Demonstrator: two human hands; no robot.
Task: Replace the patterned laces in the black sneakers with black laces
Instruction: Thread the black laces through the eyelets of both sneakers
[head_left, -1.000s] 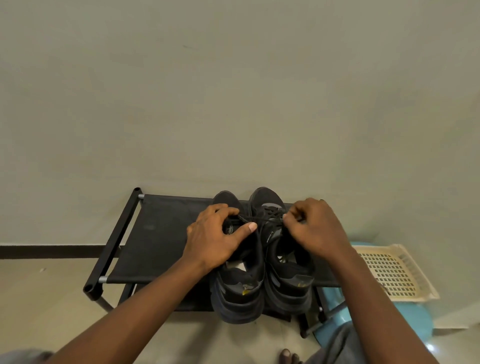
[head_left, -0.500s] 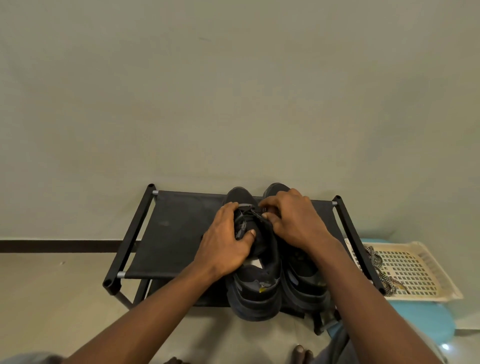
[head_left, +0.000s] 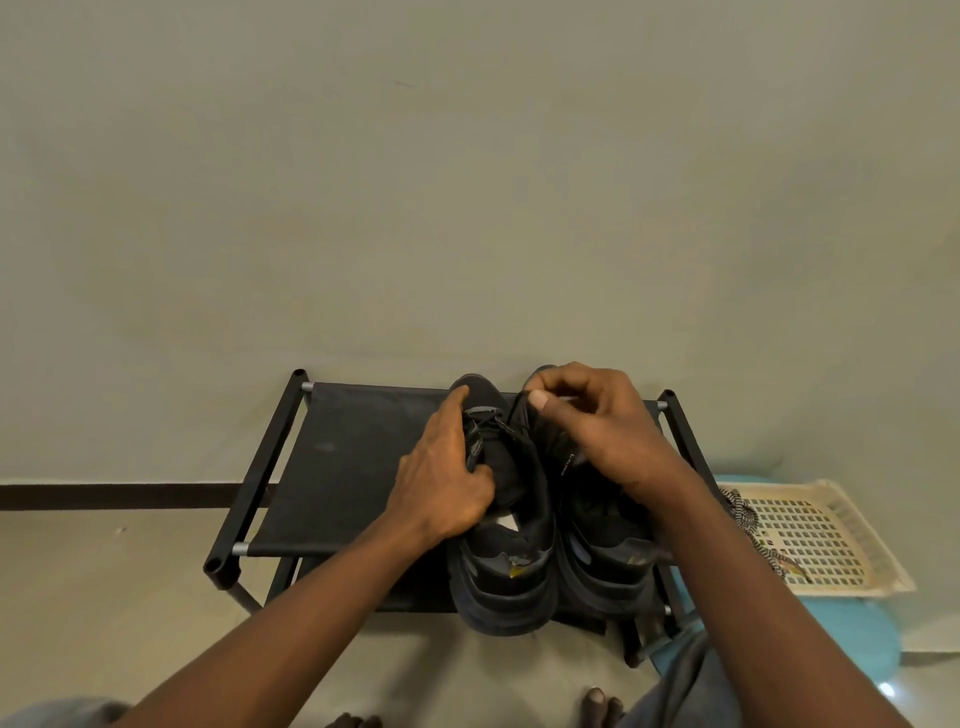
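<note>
A black shoe rack (head_left: 363, 467) stands against a plain wall, and the two black sneakers sit side by side on the right half of its top shelf, heels toward the person. The left hand (head_left: 441, 483) grips the left sneaker (head_left: 498, 571) over its tongue, with the thumb pressed on top and the fingers curled along the outer side, so most of the eyelets are hidden. The right hand (head_left: 602, 431) is over the toe of the right sneaker (head_left: 608, 545). Its thumb and forefinger are closed in a tight pinch on a black lace (head_left: 514, 415), which runs taut from the front of the left sneaker. This hand and its forearm cover the right sneaker's toe and the shelf's right edge.

Just right of the rack, a cream slotted basket (head_left: 831, 530) rests on a blue stool (head_left: 857, 639). The patterned laces (head_left: 745, 514) lie in the end of the basket nearest the rack. Bare toes (head_left: 597, 699) show on the floor in front of the rack, and a dark skirting strip (head_left: 104, 496) runs behind it to the left.
</note>
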